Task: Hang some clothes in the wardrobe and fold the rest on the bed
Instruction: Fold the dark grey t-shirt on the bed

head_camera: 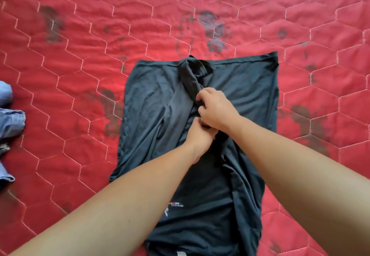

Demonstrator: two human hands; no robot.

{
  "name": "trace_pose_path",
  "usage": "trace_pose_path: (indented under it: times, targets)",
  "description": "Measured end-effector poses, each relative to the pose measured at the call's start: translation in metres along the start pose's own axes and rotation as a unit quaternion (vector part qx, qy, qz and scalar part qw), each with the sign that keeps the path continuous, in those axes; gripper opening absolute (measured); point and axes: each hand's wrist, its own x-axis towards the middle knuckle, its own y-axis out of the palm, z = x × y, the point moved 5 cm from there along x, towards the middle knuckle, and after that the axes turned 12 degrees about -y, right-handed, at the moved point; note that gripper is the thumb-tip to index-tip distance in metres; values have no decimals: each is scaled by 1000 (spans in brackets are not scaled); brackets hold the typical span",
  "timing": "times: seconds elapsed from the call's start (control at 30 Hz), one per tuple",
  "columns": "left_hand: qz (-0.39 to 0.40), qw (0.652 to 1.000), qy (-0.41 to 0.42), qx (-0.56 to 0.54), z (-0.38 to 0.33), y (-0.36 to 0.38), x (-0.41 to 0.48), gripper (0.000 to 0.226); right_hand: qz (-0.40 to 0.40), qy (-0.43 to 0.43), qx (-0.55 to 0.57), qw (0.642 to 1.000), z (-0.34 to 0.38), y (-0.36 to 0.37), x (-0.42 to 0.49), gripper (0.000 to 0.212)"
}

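Observation:
A dark blue-grey T-shirt (152,103) lies spread lengthwise on the red quilted bed cover (80,35), with a small white logo near my left forearm. Its sides are folded toward the middle, and a sleeve runs as a dark strip up the centre. My right hand (215,108) grips that folded strip at mid-shirt, fingers curled round the cloth. Just below it, my left hand (197,135) pinches the same ridge of fabric, partly tucked under my right wrist. Both forearms cross the lower half of the shirt and hide part of it.
Blue denim clothing (11,119) lies bunched at the left edge of the bed. The red cover has a white hexagon stitch pattern and several dark faded prints. Bare cover stretches above and to both sides of the shirt.

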Motion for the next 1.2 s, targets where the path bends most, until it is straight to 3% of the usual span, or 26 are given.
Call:
trace_pose_path:
  times: [0.07,0.2,0.33,0.4,0.47,0.57,0.83,0.93,1.0,1.07,1.13,1.2]
  targets:
    - [-3,1000,-6,-7,2,-5,1,23,-80,53,80,992,-9,-4,-8,35]
    - [27,1000,-6,10,4,-8,1,15,-107,158,176,966,-21,0,-33,51]
    - [33,991,22,125,16,-19,-13,19,-140,109,-120,977,-15,3,-88,36]
    - [57,967,45,244,34,-23,-22,19,-100,90,-187,973,-12,17,-131,30]
    - [71,934,55,345,59,-28,-28,23,-24,109,-200,973,-13,38,-178,36]
    - [83,896,66,430,84,-30,-39,28,65,117,-210,969,-8,66,-230,42]
    - [80,779,107,613,125,-45,-64,40,124,126,-242,954,8,81,-269,41]
    - [33,749,159,642,135,-64,-83,33,110,152,-190,964,0,74,-275,25]
    - [-65,756,266,595,134,-79,-95,29,6,182,-96,979,-2,61,-274,26]
    - [-206,774,298,519,130,-105,-97,33,-104,217,-21,970,-12,50,-270,19]
    - [-327,816,217,424,131,-140,-92,35,-80,268,18,960,-24,50,-260,24]
    - [-380,873,74,297,142,-170,-85,36,-39,295,27,954,-28,51,-251,33]
